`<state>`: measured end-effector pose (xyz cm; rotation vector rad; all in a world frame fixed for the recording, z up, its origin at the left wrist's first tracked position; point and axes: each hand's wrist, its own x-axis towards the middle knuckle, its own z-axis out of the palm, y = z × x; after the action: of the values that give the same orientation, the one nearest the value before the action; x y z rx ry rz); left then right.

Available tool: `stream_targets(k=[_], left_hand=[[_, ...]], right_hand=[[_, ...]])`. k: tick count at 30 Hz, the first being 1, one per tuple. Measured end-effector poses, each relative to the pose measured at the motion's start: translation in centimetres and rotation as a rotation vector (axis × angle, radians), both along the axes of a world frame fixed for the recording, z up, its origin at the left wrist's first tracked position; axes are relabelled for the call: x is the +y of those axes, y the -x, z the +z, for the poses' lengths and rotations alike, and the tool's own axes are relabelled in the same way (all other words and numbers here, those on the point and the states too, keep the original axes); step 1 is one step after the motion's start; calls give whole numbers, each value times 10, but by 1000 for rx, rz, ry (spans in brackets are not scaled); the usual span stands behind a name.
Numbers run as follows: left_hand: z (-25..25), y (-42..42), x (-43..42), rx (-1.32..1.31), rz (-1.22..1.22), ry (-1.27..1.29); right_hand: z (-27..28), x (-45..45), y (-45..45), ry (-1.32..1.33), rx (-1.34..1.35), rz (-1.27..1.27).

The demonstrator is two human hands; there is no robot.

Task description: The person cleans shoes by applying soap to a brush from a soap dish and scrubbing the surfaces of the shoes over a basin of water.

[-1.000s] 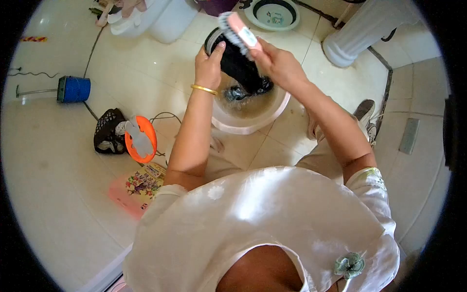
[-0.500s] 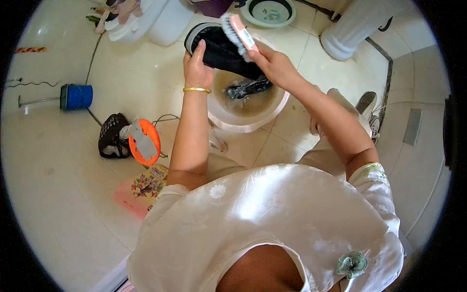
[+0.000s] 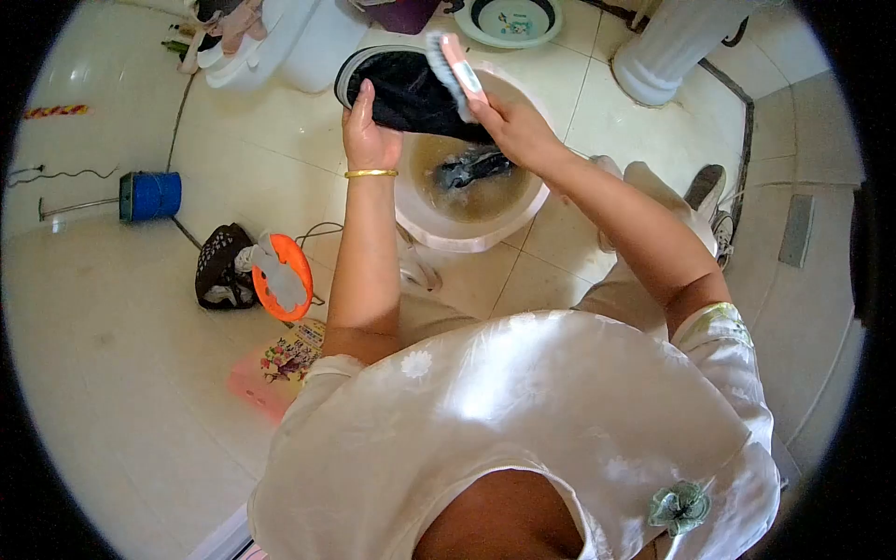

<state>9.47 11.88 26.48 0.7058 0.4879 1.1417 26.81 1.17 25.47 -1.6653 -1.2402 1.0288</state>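
A black shoe (image 3: 401, 93) with a pale sole edge is held over the basin by my left hand (image 3: 371, 135), thumb on its near side and fingers hidden behind it. Closed around the handle of a pink scrub brush (image 3: 464, 70) is my right hand (image 3: 516, 133); its pale bristles face left, at the shoe's upper. Below both hands stands a white basin (image 3: 448, 241) of murky brown water. Another dark, wet item (image 3: 471, 168), partly under the water, lies in it; I cannot make out its kind.
Behind the basin are a pale green bowl (image 3: 549, 28), a purple container (image 3: 403, 14) and a white pedestal (image 3: 644, 75). To the left stand a blue bucket-like object (image 3: 151, 196), a black basket (image 3: 220, 271) and an orange-rimmed item (image 3: 303, 271). A pair of shoes (image 3: 707, 189) sits at right.
The shoe has shifted slightly left and turned so more of its black upper shows. Both hands moved a little left with it; the brush stays at the shoe.
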Motion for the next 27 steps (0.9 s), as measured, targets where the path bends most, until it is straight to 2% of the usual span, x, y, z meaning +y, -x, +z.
stream_targets(k=[2, 5, 8, 11, 16, 18, 24, 27], left_hand=[[1, -5, -4, 3, -29, 17], [0, -1, -1, -17, 5, 51], [14, 8, -1, -30, 67, 31], [6, 16, 7, -30, 81, 22], [6, 12, -1, -7, -35, 49], [7, 10, -2, -7, -47, 58], [12, 27, 11, -23, 55, 78], [21, 29, 9, -107, 86, 176]], right_hand=[[13, 4, 0, -85, -95, 0], [-12, 5, -2, -99, -138, 2], [-49, -4, -5, 85, -65, 31], [-63, -4, -9, 93, -121, 78], [4, 3, 2, -86, -18, 60], [0, 3, 1, -135, -26, 29], [-20, -4, -32, 203, -220, 107], [-13, -2, -41, 219, 2, -29]])
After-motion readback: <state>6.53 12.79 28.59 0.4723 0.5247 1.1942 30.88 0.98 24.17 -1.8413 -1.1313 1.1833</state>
